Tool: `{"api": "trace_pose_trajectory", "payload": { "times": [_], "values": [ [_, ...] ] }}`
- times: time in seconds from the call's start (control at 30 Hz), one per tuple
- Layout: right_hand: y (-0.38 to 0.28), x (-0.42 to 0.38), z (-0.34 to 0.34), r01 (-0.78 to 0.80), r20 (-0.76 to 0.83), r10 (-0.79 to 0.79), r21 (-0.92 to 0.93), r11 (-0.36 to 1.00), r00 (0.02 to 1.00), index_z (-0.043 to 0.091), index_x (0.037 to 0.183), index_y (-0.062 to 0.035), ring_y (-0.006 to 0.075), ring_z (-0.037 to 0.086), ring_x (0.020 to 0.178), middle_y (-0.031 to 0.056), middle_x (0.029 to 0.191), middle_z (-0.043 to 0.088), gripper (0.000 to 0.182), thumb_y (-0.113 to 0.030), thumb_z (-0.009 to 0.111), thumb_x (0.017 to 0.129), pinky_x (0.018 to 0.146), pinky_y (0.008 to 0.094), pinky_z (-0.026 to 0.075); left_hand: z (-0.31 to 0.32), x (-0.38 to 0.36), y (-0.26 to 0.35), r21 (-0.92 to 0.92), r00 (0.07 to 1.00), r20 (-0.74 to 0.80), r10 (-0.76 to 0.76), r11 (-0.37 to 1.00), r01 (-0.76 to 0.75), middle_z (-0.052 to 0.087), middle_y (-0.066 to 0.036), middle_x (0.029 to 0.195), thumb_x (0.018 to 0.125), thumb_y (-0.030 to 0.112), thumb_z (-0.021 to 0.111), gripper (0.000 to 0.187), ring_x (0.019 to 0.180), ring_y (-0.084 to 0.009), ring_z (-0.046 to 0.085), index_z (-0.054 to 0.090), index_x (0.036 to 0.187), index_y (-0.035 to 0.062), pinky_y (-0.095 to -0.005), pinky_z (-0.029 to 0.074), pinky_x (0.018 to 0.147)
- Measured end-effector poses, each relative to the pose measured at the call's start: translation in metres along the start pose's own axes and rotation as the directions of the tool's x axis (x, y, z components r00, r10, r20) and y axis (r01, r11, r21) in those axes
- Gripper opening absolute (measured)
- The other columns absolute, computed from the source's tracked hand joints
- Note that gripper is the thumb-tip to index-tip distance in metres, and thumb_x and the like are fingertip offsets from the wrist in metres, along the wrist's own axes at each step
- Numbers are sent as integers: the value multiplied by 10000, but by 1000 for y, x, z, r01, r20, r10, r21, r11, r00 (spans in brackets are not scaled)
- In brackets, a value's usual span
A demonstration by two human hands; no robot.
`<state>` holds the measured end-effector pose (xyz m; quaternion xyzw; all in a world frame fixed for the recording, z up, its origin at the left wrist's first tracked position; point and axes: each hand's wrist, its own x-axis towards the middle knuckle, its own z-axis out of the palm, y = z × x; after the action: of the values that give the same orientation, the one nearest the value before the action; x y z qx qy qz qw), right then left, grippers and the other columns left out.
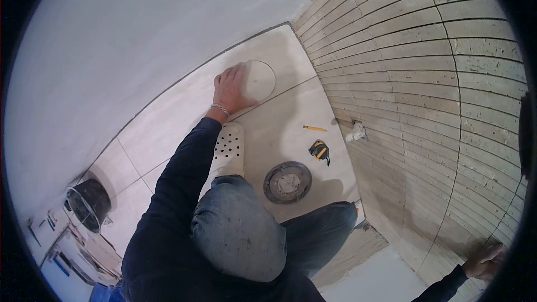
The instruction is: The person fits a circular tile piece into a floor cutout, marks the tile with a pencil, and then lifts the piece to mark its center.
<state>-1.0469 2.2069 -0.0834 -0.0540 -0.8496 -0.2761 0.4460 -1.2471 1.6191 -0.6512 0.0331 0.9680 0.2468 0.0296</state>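
Left hand lies flat, fingers spread, on the floor tile – round cut-out disc touching its fingertip side, nearer this hand; right hand braced on the wall, apparently open

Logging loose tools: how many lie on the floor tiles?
3: a pencil near the wall, a tape measure just below it, a round disc by the knee. Others may be hidden under the person.
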Motion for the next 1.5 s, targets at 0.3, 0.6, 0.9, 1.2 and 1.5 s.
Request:
{"api": "trace_pose_trajectory", "payload": {
  "times": [0.3,0.6,0.9,1.2,1.5],
  "values": [
    [-20,6,8,2,-34,12,384,923,999,622,1010,60,180,637,748,148,863,682,282,-219,582,1007,668,292,496,11,-4,-3,-76,997,-77,-1,997,-5,488,-87,1421,491,484,888,1158,1331,-301,410,382,1474,140,-483,281,1101],
    [-31,3,4,-18,11,18,88,996,1000,641,1024,66,200,622,756,146,911,688,359,-283,552,1020,684,341,509,9,-6,-4,-141,997,-74,9,990,-20,450,-129,1455,513,463,885,1100,1343,-349,386,416,1440,102,-485,272,1120],
    [-28,10,14,145,-95,-138,76,986,986,661,868,35,188,574,644,114,788,682,383,-323,601,990,598,336,466,7,-9,-2,-128,992,-114,44,990,-59,434,-135,1470,535,456,889,1108,1338,-361,394,397,1456,84,-491,292,1115],
    [-278,-104,-27,-499,530,138,633,591,837,480,1338,89,345,636,1084,273,1283,564,585,-360,498,965,894,420,552,24,-133,50,-477,910,375,178,878,25,666,-153,1104,853,425,678,490,992,-321,633,639,1207,90,-424,498,876],
    [-499,-300,179,-253,798,-545,600,759,258,583,1141,-111,384,631,964,152,1139,601,323,-169,635,827,824,471,533,28,-139,40,-398,877,346,334,899,-185,687,-120,936,902,294,607,248,891,-319,657,710,1001,91,-447,528,801]
  ]
}}
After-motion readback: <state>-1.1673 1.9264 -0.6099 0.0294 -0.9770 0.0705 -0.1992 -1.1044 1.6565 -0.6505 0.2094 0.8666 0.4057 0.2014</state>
